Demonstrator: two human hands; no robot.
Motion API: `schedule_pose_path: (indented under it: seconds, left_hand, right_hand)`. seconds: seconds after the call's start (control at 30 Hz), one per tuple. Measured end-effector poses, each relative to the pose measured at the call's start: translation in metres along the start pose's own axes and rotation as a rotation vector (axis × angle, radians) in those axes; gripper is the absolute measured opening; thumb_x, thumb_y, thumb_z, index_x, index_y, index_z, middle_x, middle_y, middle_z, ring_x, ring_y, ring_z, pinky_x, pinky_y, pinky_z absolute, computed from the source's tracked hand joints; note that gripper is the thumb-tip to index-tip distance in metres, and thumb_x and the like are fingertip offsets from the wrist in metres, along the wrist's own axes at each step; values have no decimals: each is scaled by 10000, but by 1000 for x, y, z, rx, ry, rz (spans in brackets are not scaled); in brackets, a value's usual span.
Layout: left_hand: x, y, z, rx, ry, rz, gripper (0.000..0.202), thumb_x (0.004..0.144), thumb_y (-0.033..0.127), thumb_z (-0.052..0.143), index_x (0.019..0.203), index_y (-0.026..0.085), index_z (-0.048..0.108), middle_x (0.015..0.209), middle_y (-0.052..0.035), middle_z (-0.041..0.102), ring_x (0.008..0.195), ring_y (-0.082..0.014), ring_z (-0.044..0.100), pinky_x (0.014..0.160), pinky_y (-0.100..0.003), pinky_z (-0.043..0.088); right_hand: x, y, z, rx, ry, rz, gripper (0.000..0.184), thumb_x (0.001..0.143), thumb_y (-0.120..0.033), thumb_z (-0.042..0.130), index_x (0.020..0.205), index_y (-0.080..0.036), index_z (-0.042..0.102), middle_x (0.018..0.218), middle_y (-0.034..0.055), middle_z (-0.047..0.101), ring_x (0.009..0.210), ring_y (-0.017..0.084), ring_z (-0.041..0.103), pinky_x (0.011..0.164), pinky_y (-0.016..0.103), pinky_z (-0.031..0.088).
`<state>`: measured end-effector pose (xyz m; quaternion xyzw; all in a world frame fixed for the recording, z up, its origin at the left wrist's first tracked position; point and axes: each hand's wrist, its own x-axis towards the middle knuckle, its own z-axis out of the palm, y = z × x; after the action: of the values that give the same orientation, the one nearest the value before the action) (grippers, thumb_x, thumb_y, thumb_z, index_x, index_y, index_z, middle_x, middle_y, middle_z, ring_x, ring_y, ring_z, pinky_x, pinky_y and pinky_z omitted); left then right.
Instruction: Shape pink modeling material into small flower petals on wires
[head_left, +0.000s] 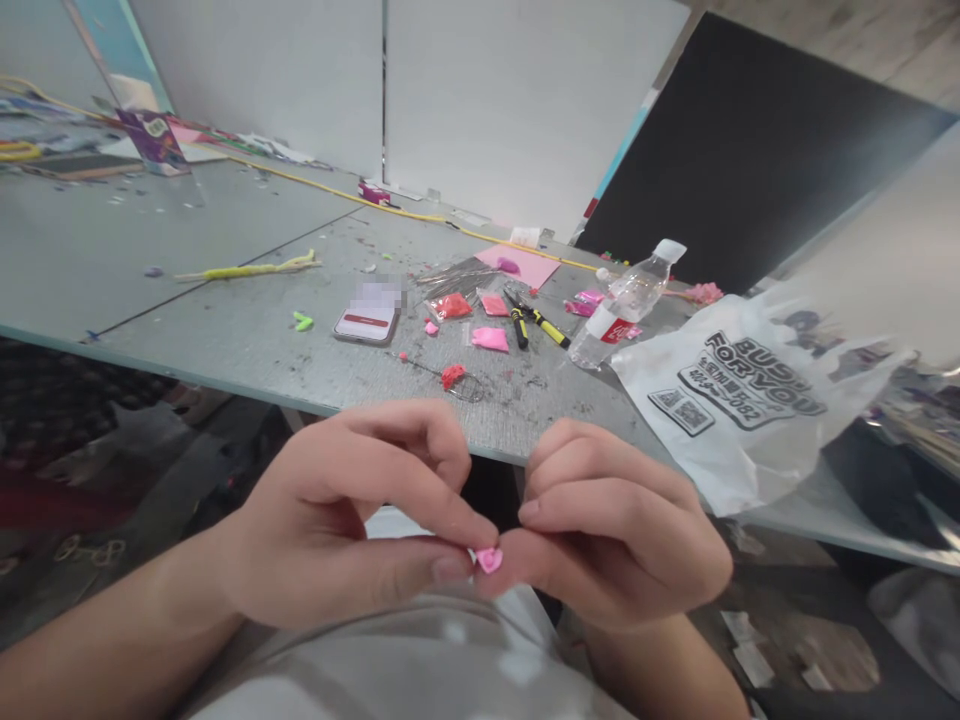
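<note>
A small pink clay piece (490, 560), with a rolled, bud-like look, is held above my lap, in front of the table edge. My left hand (337, 510) pinches it between thumb and forefinger. From the other side, my right hand (622, 530) presses its thumb against the piece, its other fingers curled in. On the table just beyond lies a red clay lump (453, 376) on a coiled thin wire. Packets of pink clay (490, 339) and red clay (450, 306) lie behind it, near a small pink lump (431, 327).
Yellow-and-black pliers (550, 328) lie beside the packets. A phone (367, 312) is to their left. On the right stand a tilted plastic bottle (626, 305) and a white plastic bag (735, 400) overhanging the edge. Thin wires (457, 278) and yellow-green stems (251, 270) lie farther back.
</note>
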<state>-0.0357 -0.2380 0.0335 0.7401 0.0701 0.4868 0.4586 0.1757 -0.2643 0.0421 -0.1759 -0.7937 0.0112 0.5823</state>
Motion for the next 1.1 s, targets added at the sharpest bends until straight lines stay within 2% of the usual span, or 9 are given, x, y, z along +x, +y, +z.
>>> schedule_pose_path:
  seconds: [0.1,0.23,0.37,0.67,0.83,1.1]
  left_hand:
    - [0,1,0,21,24,13,185,858,191,875,1016,285,892,763,-48,627,662,-151,617,606,-280,563]
    - [1,0,0,-2,1,41,156,862,193,876,1001,262,875,765,-29,597,659,-137,611,599,-262,560]
    - [0,-6,1,-63,-10,78,187,803,195,938,966,225,852,780,-11,588,656,-118,602,585,-233,550]
    - [1,-12,7,-198,-11,47,132,801,225,945,857,175,837,774,-11,563,649,-101,575,571,-218,520]
    - [0,-10,6,-188,-16,34,112,823,212,926,890,174,845,784,-27,585,670,-115,585,587,-226,536]
    - [1,-5,6,-130,-22,31,80,867,232,889,931,194,859,771,-32,602,675,-127,601,583,-227,551]
  right_hand:
    - [0,0,1,16,4,-1,206,936,-264,833,843,-177,670,619,-8,629,509,114,567,479,260,515]
    - [2,-1,0,27,-21,-24,187,939,-224,817,843,-154,673,632,2,630,515,116,574,480,264,515]
    - [3,-3,2,59,-20,-21,148,954,-220,798,882,-166,681,648,-6,615,511,115,572,496,259,521]
    - [-3,-4,4,233,-43,114,165,951,-264,817,873,-176,702,668,7,630,537,109,574,504,246,525]
    - [-4,-2,4,250,-25,123,157,938,-261,833,878,-173,718,676,15,650,541,111,577,499,251,525]
    - [-3,-1,3,193,-8,60,139,940,-221,825,875,-153,722,670,29,664,545,117,609,500,250,540]
